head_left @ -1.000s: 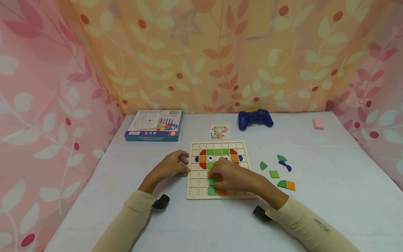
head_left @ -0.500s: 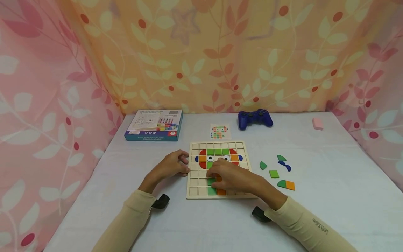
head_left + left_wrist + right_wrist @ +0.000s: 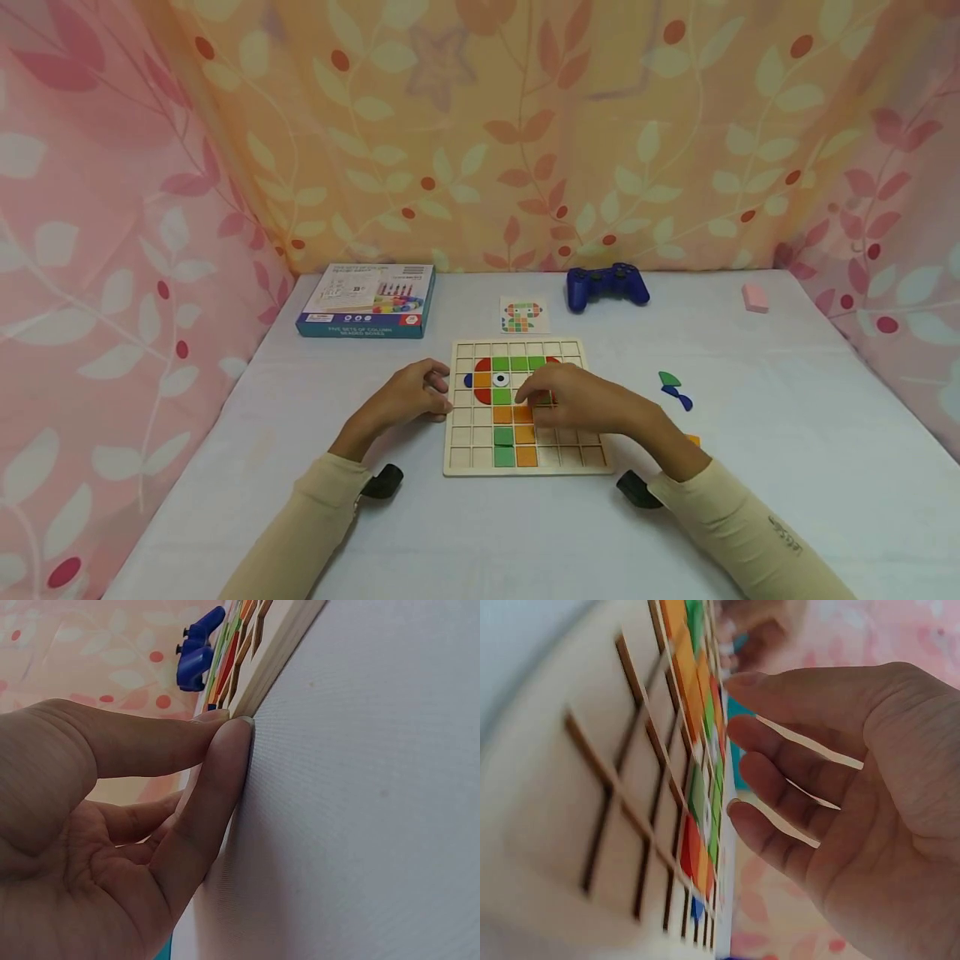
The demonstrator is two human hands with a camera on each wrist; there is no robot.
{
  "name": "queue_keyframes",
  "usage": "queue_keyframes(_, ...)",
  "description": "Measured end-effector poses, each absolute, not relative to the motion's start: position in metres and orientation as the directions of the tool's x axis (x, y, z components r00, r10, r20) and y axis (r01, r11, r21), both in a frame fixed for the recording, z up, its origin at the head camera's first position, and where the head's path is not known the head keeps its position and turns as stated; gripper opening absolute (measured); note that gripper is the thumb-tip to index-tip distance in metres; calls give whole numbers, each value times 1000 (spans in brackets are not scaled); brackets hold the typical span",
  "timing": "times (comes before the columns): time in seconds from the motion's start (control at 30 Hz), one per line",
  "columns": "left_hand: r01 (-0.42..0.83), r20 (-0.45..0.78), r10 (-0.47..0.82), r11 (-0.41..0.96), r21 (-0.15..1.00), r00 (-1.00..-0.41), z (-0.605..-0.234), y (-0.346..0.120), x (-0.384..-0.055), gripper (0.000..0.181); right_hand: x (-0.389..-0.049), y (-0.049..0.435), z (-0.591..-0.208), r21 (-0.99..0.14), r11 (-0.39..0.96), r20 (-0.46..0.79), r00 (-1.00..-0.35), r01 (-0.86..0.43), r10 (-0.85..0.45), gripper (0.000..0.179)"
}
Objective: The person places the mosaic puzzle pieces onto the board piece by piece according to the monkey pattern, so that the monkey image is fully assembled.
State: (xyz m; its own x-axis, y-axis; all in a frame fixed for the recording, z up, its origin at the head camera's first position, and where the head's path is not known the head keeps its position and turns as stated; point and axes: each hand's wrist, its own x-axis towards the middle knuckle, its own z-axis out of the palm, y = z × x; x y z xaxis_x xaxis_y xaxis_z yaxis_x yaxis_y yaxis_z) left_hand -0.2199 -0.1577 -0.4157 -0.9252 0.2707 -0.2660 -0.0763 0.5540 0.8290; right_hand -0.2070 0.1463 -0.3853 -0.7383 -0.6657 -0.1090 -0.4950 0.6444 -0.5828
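Observation:
A wooden grid board (image 3: 462, 458) lies in front of the person, with colored tiles forming part of a figure. My left hand (image 3: 411, 392) pinches its left edge, thumb and finger meeting at the rim in the left wrist view. Over the board's middle hovers my right hand (image 3: 581, 398), fingers loosely bent and nothing between them in the right wrist view. Just left of it, a green square tile (image 3: 503, 436) sits above another green tile (image 3: 504, 457), beside orange tiles (image 3: 527, 456). The right hand hides the board's right-hand tiles in the head view.
A pattern card (image 3: 524, 316) lies behind the board. Farther back are a boxed game (image 3: 367, 300), a blue game controller (image 3: 607, 286) and a pink block (image 3: 755, 297). Loose green (image 3: 670, 379) and blue pieces (image 3: 677, 397) lie right of the board; the right arm covers others.
My right hand has let go of the green square, which now lies in a lower cell, and has moved up and to the right. The left hand keeps its place.

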Motion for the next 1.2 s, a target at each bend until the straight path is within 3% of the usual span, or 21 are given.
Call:
queue_keyframes(0.5,-76,-264,273,548,833,-925,-418,-159,-221,57,-238,221,-379,-609,739,-216,-837,-288,-504,41)
queue_keyframes(1.0,-73,-262,276,547,834,-925,-419,-160,-223,58,-247,261,-385,-582,786,-333,-820,-209,-465,52)
queue_keyframes(1.2,-81,-268,277,540,837,-923,-420,-160,-225,58,-249,266,-390,-575,793,-323,-836,-199,-444,40)
